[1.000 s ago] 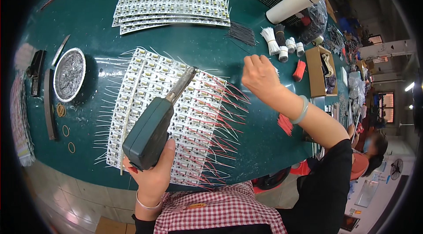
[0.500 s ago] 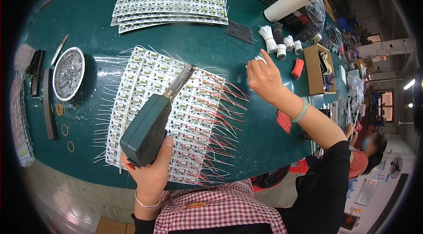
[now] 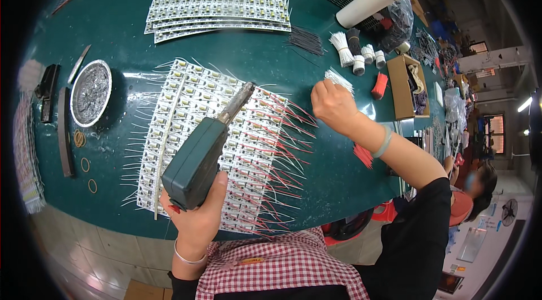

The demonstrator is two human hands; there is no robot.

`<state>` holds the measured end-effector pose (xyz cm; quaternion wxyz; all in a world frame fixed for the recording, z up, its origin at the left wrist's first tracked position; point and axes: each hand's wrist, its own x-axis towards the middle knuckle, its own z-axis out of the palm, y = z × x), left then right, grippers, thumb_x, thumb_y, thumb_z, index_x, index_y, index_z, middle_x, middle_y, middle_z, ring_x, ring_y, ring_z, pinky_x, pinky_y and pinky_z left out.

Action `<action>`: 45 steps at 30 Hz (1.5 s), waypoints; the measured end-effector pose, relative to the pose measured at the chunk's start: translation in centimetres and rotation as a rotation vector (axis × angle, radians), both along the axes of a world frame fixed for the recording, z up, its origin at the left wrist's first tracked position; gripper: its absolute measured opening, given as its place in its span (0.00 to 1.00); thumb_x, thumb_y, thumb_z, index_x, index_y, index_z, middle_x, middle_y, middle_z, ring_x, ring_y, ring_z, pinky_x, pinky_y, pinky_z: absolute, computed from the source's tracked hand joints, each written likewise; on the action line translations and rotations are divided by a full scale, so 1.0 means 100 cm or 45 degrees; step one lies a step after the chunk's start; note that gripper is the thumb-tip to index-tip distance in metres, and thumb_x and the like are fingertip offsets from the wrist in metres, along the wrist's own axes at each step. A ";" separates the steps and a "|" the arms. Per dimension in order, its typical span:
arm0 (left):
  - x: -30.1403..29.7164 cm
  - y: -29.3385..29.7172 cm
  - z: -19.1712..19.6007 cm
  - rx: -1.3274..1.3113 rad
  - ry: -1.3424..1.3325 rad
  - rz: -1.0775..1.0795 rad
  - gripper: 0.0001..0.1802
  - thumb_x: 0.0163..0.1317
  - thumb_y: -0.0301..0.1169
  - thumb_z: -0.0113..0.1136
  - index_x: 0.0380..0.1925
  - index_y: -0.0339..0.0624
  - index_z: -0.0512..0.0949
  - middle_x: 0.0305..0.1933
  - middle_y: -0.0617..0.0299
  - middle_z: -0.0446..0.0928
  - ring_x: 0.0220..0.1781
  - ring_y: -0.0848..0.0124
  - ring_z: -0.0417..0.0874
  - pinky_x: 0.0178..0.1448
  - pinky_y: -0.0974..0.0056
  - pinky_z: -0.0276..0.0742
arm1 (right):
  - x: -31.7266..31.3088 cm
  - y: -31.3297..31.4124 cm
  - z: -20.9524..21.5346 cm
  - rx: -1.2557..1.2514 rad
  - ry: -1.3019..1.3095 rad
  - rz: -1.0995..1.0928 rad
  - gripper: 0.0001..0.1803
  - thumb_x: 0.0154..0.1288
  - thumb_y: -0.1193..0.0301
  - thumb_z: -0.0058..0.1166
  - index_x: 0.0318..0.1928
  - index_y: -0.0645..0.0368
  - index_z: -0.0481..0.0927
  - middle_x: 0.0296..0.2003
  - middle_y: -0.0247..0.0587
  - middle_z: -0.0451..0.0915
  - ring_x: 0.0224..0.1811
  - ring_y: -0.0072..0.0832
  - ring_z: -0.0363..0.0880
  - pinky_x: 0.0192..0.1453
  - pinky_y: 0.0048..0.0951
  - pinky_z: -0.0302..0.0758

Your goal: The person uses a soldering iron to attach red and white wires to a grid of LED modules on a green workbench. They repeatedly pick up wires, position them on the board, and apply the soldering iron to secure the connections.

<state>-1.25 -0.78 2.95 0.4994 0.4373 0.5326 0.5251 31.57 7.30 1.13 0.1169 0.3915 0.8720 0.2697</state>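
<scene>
My left hand (image 3: pixel 195 222) is wrapped round the grip of a dark green soldering gun (image 3: pixel 195 156). Its metal tip points up and right, over a sheet of white circuit boards (image 3: pixel 155 147) lined with thin wires. Red and white wires (image 3: pixel 285 159) stick out along the sheet's right side. To the right of the sheet, my right hand (image 3: pixel 333 105) is closed with its fingertips curled under, so whatever they hold is hidden. A small pile of white wires (image 3: pixel 339 79) lies just beyond that hand, and red wires (image 3: pixel 363 154) lie below the wrist.
At the back are stacked circuit-board sheets (image 3: pixel 220 0) and black wires (image 3: pixel 306 40). A foil-lined bowl (image 3: pixel 91 94) and rubber bands (image 3: pixel 85 164) lie at left. Wire bundles (image 3: pixel 340 48), a white cylinder (image 3: pixel 370 3) and a cardboard box (image 3: pixel 402 88) stand at right. Another person (image 3: pixel 466 198) sits beyond.
My right hand has drawn back from the white wires toward me and slightly left, its raised finger now curled in. The soldering gun has shifted slightly right and up in my left hand.
</scene>
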 end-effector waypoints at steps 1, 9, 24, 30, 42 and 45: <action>0.000 0.000 0.000 0.000 0.013 -0.003 0.20 0.52 0.14 0.67 0.48 0.31 0.80 0.40 0.59 0.84 0.20 0.82 0.73 0.21 0.76 0.65 | -0.002 0.000 0.002 -0.001 0.014 0.000 0.06 0.44 0.71 0.56 0.21 0.60 0.77 0.23 0.38 0.69 0.30 0.30 0.72 0.26 0.26 0.68; 0.003 0.000 0.001 -0.035 0.018 0.078 0.19 0.51 0.14 0.68 0.45 0.31 0.81 0.33 0.62 0.82 0.19 0.82 0.72 0.22 0.76 0.65 | -0.016 0.003 0.016 -0.058 0.323 -0.077 0.10 0.45 0.75 0.56 0.31 0.64 0.79 0.28 0.40 0.71 0.34 0.32 0.74 0.30 0.28 0.75; 0.009 0.013 0.005 -0.070 0.209 0.038 0.19 0.49 0.19 0.72 0.44 0.33 0.82 0.35 0.63 0.83 0.21 0.83 0.75 0.23 0.77 0.68 | -0.089 0.008 -0.018 -0.102 1.391 -0.151 0.13 0.49 0.83 0.57 0.38 0.61 0.82 0.33 0.38 0.78 0.34 0.35 0.78 0.34 0.33 0.77; 0.012 0.019 0.005 -0.164 0.206 -0.030 0.18 0.50 0.20 0.72 0.43 0.33 0.82 0.34 0.63 0.83 0.22 0.82 0.77 0.25 0.77 0.70 | -0.090 0.007 -0.032 -0.085 1.352 -0.125 0.15 0.47 0.82 0.57 0.40 0.65 0.81 0.35 0.43 0.78 0.34 0.37 0.77 0.33 0.32 0.76; 0.024 0.033 0.008 -0.007 0.320 -0.120 0.09 0.54 0.19 0.66 0.36 0.29 0.80 0.30 0.61 0.79 0.29 0.79 0.77 0.32 0.71 0.72 | -0.091 0.008 -0.031 -0.101 1.330 -0.111 0.17 0.45 0.82 0.56 0.41 0.69 0.80 0.37 0.45 0.77 0.35 0.38 0.76 0.33 0.32 0.76; 0.024 0.033 0.006 0.002 0.326 -0.132 0.09 0.54 0.19 0.66 0.36 0.30 0.81 0.29 0.60 0.78 0.28 0.79 0.77 0.31 0.71 0.72 | -0.091 0.008 -0.031 -0.108 1.327 -0.118 0.17 0.46 0.83 0.56 0.40 0.69 0.80 0.37 0.46 0.77 0.36 0.38 0.77 0.34 0.32 0.76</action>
